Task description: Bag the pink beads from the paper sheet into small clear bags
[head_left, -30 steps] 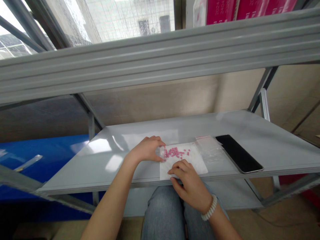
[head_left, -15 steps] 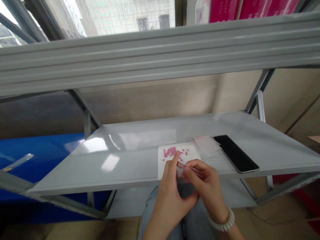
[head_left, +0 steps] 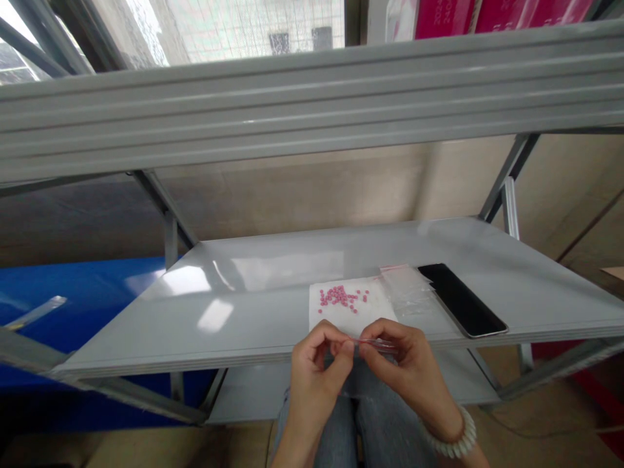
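Pinching small clear bag [head_left: 373, 342] between both hands [head_left: 361, 364]; pink beads [head_left: 342, 298], phone [head_left: 461, 298] beyond.

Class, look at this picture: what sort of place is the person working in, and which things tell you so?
Probably a storeroom or small packing area: grey metal shelving serves as the bench, pink beads lie on white paper, and clear zip bags wait beside them.

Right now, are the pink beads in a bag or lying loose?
Loose: the pink beads lie scattered on the white sheet, outside the clear bags beside it.
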Motion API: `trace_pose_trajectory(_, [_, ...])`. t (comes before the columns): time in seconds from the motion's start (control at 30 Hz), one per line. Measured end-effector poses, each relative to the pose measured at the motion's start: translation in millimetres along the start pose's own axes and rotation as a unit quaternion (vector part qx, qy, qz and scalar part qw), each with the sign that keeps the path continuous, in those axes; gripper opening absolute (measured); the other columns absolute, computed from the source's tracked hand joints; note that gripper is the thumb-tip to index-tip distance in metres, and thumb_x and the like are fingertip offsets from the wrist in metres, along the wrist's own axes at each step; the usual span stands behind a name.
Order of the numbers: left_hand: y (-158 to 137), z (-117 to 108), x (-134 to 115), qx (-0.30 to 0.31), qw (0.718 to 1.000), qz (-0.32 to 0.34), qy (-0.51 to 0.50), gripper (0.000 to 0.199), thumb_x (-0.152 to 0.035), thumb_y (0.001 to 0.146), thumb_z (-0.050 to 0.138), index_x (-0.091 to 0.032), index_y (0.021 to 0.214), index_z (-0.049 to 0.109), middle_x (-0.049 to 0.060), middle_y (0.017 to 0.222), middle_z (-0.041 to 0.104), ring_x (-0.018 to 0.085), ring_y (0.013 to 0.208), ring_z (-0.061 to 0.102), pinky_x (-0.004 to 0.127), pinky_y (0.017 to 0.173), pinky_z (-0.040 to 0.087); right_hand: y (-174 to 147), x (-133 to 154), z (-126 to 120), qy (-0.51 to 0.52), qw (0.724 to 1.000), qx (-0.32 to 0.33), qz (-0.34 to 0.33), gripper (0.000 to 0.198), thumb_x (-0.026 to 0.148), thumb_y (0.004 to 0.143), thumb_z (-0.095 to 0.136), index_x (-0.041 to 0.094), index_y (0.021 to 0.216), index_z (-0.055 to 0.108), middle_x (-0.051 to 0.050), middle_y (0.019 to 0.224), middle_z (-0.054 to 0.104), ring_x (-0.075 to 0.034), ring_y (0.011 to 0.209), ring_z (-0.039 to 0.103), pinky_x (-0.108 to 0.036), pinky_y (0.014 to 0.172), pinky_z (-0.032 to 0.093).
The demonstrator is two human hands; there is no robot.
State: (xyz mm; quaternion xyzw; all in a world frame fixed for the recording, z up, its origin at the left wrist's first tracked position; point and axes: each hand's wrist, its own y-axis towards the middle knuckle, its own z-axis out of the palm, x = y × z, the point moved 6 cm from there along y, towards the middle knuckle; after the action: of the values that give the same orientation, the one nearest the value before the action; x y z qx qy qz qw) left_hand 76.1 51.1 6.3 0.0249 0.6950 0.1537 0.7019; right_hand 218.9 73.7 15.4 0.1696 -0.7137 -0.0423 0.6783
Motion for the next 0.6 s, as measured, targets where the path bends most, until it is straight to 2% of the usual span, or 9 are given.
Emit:
trace_pose_trajectory(0.1, [0, 2, 2, -0.012, 0.999, -0.018, -0.037, 0.030, -0.039, 0.078, 0.074, -0.017, 0.062, 0.061, -0.003, 0.059, 0.051, 0.011, 0.057, 0.044, 0.021, 0.055, 0.039, 0, 1, -1, -0.016, 1.000, -0.001, -0.003, 0.008, 0.024, 0.075, 0.068, 0.017, 0.072, 0.068, -0.001, 0.065, 0.069, -0.014, 0.058, 0.060, -0.023, 0.056, 0.047])
trace_pose_trajectory(0.23, [-1, 7, 10, 0.003, 0.994, -0.073, -0.082, 0.029, -0.041, 0.076, 0.076, -0.017, 0.066, 0.064, -0.003, 0.060, 0.053, 0.010, 0.056, 0.043, 0.020, 0.052, 0.038, 1, -2, -3, -0.012, 1.000, -0.007, 0.005, 0.009, 0.025, 0.076, 0.068, 0.017, 0.071, 0.068, -0.001, 0.064, 0.068, -0.014, 0.058, 0.059, -0.023, 0.057, 0.047])
trace_pose_trajectory(0.37, [1, 4, 15, 0.010, 0.992, -0.087, -0.088, 0.029, -0.045, 0.077, 0.075, -0.017, 0.071, 0.066, -0.002, 0.062, 0.054, 0.012, 0.057, 0.044, 0.019, 0.046, 0.036, 0, -4, -4, 0.009, 1.000, -0.011, 0.011, 0.009, 0.027, 0.077, 0.070, 0.018, 0.076, 0.072, -0.003, 0.072, 0.071, -0.016, 0.067, 0.063, -0.024, 0.063, 0.049])
trace_pose_trajectory(0.47, [5, -1, 9, 0.039, 0.996, -0.066, -0.052, 0.026, -0.041, 0.080, 0.072, -0.018, 0.073, 0.066, -0.001, 0.066, 0.058, 0.012, 0.061, 0.048, 0.020, 0.051, 0.039, 0, -9, -4, 0.058, 0.997, -0.002, 0.042, 0.018, 0.034, 0.082, 0.068, 0.018, 0.077, 0.073, -0.004, 0.073, 0.071, -0.015, 0.065, 0.060, -0.022, 0.058, 0.048])
trace_pose_trajectory(0.6, [8, -3, -8, 0.095, 0.995, -0.003, 0.028, 0.020, -0.035, 0.088, 0.064, -0.018, 0.076, 0.065, -0.001, 0.072, 0.062, 0.014, 0.071, 0.055, 0.023, 0.066, 0.043, 0, -15, 4, 0.098, 0.989, 0.060, 0.090, 0.023, 0.036, 0.080, 0.072, 0.015, 0.070, 0.071, -0.001, 0.063, 0.065, -0.011, 0.055, 0.052, -0.020, 0.051, 0.042])
